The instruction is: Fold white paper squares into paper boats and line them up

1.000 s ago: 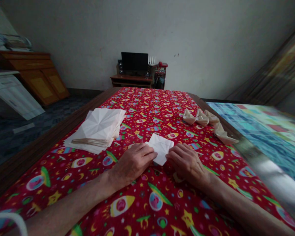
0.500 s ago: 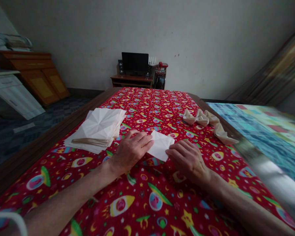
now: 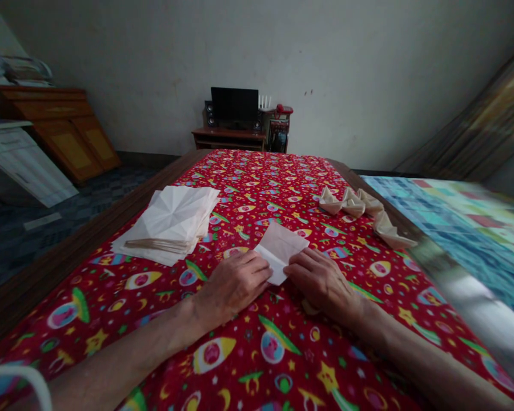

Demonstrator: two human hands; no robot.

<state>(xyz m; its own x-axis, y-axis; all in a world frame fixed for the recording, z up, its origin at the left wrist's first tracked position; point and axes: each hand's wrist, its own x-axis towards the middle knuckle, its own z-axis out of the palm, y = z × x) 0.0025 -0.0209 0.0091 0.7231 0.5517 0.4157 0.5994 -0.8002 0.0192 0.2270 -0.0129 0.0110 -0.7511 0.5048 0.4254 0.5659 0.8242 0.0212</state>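
Between my two hands is a small folded sheet of white paper (image 3: 281, 242), its far part raised and a crease running across it. My left hand (image 3: 241, 278) pinches its left side near the front corner. On the opposite side, the fingers of my right hand (image 3: 321, 278) are closed on the right edge. Both thumbs are mostly hidden. To the left lies a stack of creased white paper sheets (image 3: 171, 214). Several folded paper boats (image 3: 353, 202) sit in a group to the right, one of them (image 3: 389, 231) nearer to me.
A red patterned cloth (image 3: 278, 354) covers the long table, whose dark wooden edge (image 3: 154, 177) shows on the left. At the far end stand a monitor (image 3: 235, 104) and a red telephone (image 3: 284, 108). A patterned bed (image 3: 454, 228) lies to the right, wooden cabinets (image 3: 68, 131) to the left.
The paper has turned from lying flat to having its far part lifted, with a fold across it. Both hands have come closer together and slightly toward me.
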